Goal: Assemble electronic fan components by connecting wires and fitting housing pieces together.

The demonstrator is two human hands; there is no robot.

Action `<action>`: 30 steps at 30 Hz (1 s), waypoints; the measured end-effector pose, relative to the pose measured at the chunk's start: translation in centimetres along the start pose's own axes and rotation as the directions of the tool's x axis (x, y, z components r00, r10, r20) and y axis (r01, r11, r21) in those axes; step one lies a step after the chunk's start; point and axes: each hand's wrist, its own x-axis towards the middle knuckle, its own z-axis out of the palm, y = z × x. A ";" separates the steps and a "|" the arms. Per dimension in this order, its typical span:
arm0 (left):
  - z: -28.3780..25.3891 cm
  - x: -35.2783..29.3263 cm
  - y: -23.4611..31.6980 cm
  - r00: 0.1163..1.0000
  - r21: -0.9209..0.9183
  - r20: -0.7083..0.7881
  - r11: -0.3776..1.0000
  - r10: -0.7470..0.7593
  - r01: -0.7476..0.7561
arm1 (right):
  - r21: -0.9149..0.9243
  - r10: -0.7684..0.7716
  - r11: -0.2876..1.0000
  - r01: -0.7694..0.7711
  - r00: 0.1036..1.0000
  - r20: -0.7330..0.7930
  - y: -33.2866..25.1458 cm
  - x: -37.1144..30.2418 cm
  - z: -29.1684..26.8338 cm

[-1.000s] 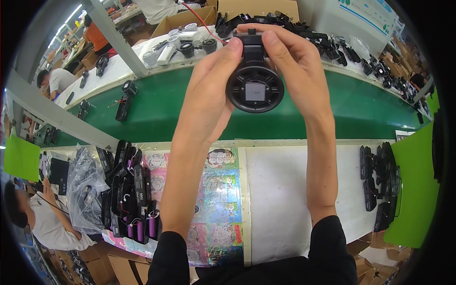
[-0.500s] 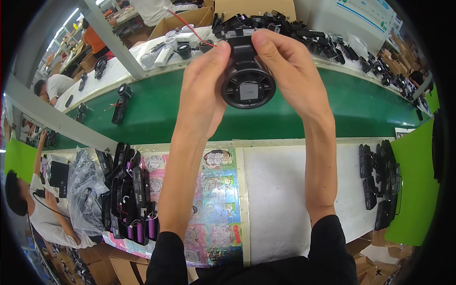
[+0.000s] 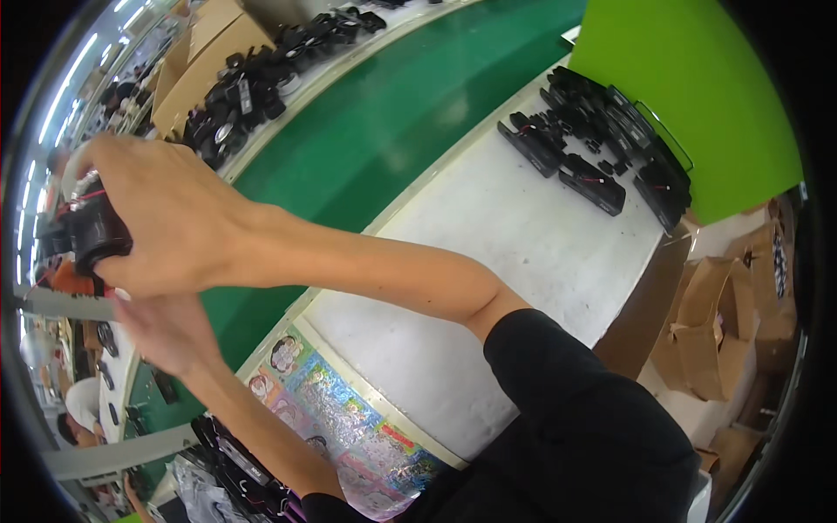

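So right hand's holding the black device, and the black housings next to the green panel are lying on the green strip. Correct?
One fix: the black housings next to the green panel lie on the white tabletop, not on the green strip; the head view shows it. The right hand is holding the black device, as you say.

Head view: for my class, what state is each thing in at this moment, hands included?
Right hand: closed around the black device
Left hand: blurred, below the right hand; grip unclear
Black device: held, partly hidden
Black housings: lying loosely grouped on the white tabletop
Cardboard box, right: open
Plastic bag: crumpled
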 end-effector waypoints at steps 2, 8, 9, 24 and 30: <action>0.3 -1.0 -5.5 0.995 0.329 0.097 0.944 -0.011 -0.021 | -0.015 -0.036 0.999 0.035 0.993 -0.112 -0.1 0.5 -1.4; 9.8 -5.7 -16.9 0.834 0.715 0.516 0.636 -0.197 -0.292 | -0.005 -0.172 0.984 0.176 0.953 -0.248 -3.5 2.0 -2.2; 11.8 -7.0 -20.3 0.748 0.581 0.653 0.712 -0.118 -0.394 | -0.026 -0.163 0.986 0.162 0.952 -0.260 -3.2 1.7 -3.2; 15.4 -7.5 -23.8 0.352 0.316 0.935 0.533 -0.037 -0.785 | 0.027 -0.076 0.996 0.088 0.951 -0.299 -3.7 3.2 -9.9; 7.4 -4.6 -14.6 0.371 0.438 0.897 0.379 -0.239 -0.815 | 0.195 -0.011 0.978 0.073 0.953 -0.302 -2.8 3.5 -10.9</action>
